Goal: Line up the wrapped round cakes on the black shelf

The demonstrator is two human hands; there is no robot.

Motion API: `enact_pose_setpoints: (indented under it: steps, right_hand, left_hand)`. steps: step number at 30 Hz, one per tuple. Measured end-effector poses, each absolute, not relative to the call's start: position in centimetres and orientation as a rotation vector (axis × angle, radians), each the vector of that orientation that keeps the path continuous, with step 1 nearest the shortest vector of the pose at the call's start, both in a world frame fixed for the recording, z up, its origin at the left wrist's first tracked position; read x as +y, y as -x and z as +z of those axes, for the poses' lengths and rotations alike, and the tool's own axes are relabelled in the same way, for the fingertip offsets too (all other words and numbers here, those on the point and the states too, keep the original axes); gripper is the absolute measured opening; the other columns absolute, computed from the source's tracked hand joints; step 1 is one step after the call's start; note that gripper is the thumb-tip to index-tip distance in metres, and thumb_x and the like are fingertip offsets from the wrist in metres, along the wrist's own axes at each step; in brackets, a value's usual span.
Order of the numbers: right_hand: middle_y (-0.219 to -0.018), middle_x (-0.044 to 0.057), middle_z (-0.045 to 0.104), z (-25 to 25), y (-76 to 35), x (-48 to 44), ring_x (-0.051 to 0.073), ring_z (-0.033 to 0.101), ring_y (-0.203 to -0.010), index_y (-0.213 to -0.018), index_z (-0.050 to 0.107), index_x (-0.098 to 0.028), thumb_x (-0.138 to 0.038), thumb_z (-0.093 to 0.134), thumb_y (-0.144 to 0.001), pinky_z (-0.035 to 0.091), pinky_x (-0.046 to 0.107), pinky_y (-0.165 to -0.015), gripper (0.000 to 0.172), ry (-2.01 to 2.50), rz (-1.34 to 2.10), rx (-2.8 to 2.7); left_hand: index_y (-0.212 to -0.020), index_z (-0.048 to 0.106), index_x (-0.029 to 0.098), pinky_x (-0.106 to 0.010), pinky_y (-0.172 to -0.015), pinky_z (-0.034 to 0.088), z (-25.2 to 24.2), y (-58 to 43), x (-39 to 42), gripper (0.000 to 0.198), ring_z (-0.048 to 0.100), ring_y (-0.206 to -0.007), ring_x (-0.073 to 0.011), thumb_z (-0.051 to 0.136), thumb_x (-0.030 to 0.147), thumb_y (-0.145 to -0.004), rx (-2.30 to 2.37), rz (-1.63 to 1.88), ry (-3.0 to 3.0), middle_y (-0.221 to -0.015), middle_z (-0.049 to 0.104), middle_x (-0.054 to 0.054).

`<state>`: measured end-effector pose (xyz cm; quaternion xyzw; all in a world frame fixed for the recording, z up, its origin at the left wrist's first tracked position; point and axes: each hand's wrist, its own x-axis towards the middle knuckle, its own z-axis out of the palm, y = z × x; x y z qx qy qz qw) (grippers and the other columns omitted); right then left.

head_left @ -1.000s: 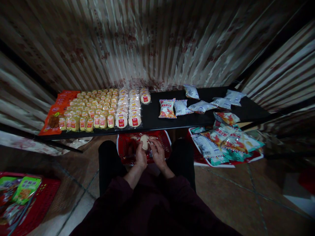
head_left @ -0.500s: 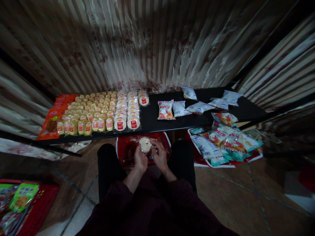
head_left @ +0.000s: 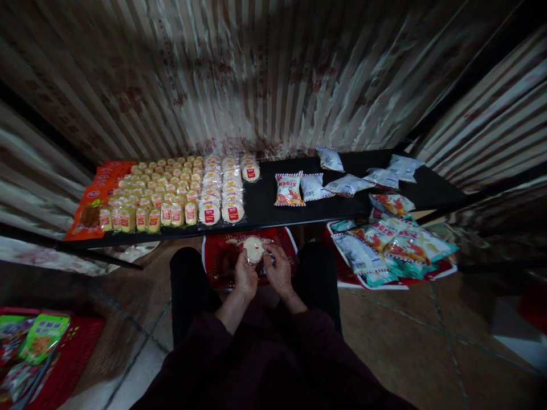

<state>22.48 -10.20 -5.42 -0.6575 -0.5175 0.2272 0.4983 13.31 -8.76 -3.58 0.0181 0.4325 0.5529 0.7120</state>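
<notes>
Between my knees, a round white wrapped pastry (head_left: pixel 253 250) is held over a red basket (head_left: pixel 207 259). My left hand (head_left: pixel 247 277) is closed on its left side. My right hand (head_left: pixel 278 270) pinches the clear wrapper at its right edge. Just beyond, on a black shelf (head_left: pixel 260 199), matching round pastries (head_left: pixel 233 212) with red labels stand in two long rows. A single pastry (head_left: pixel 250 169) lies at the back, starting a third row.
Left on the shelf are several yellow wrapped cakes (head_left: pixel 166 193) and orange bags (head_left: pixel 96 196). White snack bags (head_left: pixel 289 190) lie to the right. Another red basket (head_left: pixel 405 280) overflows with snack bags; a third red basket (head_left: pixel 81 347) stands at lower left. Black shelf posts (head_left: pixel 38 134) flank me.
Almost nothing differs. Both hands keep hold of the round pastry, and the view has shifted very slightly.
</notes>
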Motion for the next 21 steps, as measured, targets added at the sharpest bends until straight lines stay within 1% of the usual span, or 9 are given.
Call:
enact_pose_setpoints:
  steps: [5,8,13,18,21]
  right_hand:
    - [-0.108,0.008,0.068,-5.3,-22.4,-10.3,0.023,0.061,-0.103,-0.103,0.069,-0.024,-0.040,0.050,-0.084,0.044,0.040,-0.095,0.031,1.556,0.743,-1.193]
    - [-0.111,0.007,0.069,-5.0,-22.3,-10.4,0.024,0.060,-0.108,-0.104,0.070,-0.024,-0.048,0.051,-0.084,0.042,0.042,-0.099,0.036,1.500,0.896,-1.096]
    - [-0.117,0.006,0.067,-4.6,-22.1,-10.6,0.025,0.058,-0.113,-0.107,0.069,-0.024,-0.056,0.052,-0.082,0.039,0.042,-0.103,0.044,1.434,1.044,-1.038]
    - [-0.116,0.006,0.068,-4.3,-22.1,-10.7,0.026,0.058,-0.113,-0.109,0.068,-0.024,-0.059,0.057,-0.078,0.038,0.042,-0.105,0.048,1.376,1.105,-0.982]
    - [-0.114,0.006,0.068,-4.0,-22.1,-10.6,0.026,0.058,-0.111,-0.105,0.069,-0.023,-0.061,0.060,-0.074,0.038,0.042,-0.104,0.050,1.378,1.141,-0.916]
  left_hand:
    - [-0.106,0.064,0.017,-0.033,-0.097,0.044,-4.9,-13.8,-9.2,0.037,0.061,-0.107,-0.0196,0.062,0.037,-0.075,0.986,1.201,-0.253,-0.107,0.069,-0.006]
    - [-0.112,0.060,0.021,-0.033,-0.101,0.041,-5.6,-13.9,-9.4,0.043,0.057,-0.115,-0.0195,0.064,0.038,-0.073,1.026,1.222,-0.385,-0.115,0.066,-0.004]
    - [-0.120,0.054,0.025,-0.031,-0.102,0.038,-5.7,-13.5,-9.6,0.046,0.055,-0.117,-0.0183,0.062,0.037,-0.076,1.092,1.180,-0.556,-0.124,0.062,-0.003]
    - [-0.125,0.051,0.025,-0.034,-0.104,0.035,-5.3,-13.4,-9.7,0.051,0.053,-0.119,-0.0215,0.062,0.041,-0.078,1.313,1.090,-0.724,-0.127,0.059,-0.006]
    - [-0.124,0.053,0.023,-0.036,-0.107,0.033,-5.2,-13.6,-9.7,0.051,0.049,-0.124,-0.0236,0.062,0.035,-0.076,1.401,1.094,-0.880,-0.131,0.055,-0.010]
